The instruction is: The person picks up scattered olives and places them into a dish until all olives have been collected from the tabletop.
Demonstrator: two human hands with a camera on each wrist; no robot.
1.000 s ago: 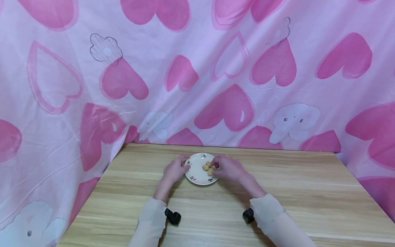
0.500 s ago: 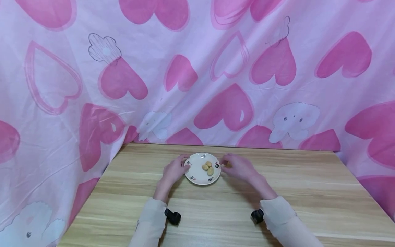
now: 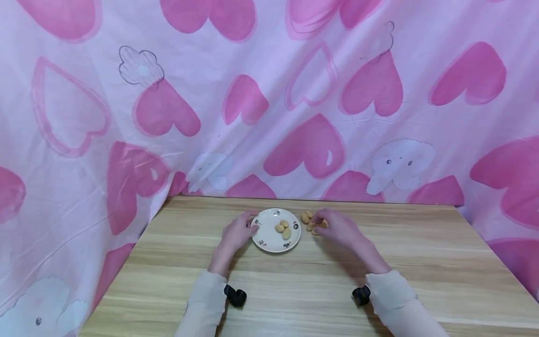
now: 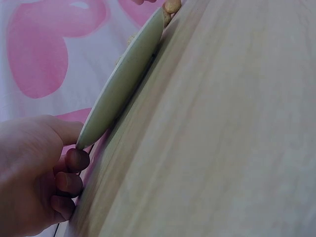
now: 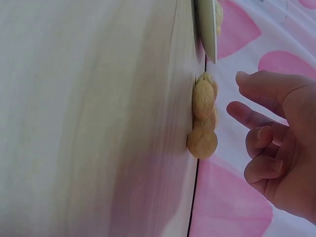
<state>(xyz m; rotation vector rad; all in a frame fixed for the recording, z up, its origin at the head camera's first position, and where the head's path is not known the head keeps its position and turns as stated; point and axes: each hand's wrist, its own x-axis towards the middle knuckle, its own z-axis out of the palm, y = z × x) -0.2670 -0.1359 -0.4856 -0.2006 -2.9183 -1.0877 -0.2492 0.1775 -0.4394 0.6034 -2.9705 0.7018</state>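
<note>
A white plate (image 3: 265, 236) with small printed figures stands on the table, bearing 3 tan, wrinkled peanuts in the shell (image 3: 287, 233). My left hand (image 3: 237, 230) pinches its left rim, thumb on top and fingers at the edge; the left wrist view shows the plate's pale underside (image 4: 121, 81) from the side. Right of the plate lie several more peanuts (image 3: 305, 218), partly hidden by my right hand (image 3: 340, 230). In the right wrist view, that hand's thumb and forefinger are apart, with no peanut between them, close over the peanuts (image 5: 203, 101).
The wooden table (image 3: 294, 295) reaches back to a pink cloth (image 3: 294, 140) with hearts that hangs behind it and along the sides. A small black camera sits at each wrist, at the left cuff (image 3: 236, 296) and the right cuff (image 3: 361, 296).
My right hand has drawn back from over the plate to the right, above the loose peanuts, which now show more. The left hand stays at the plate's rim.
</note>
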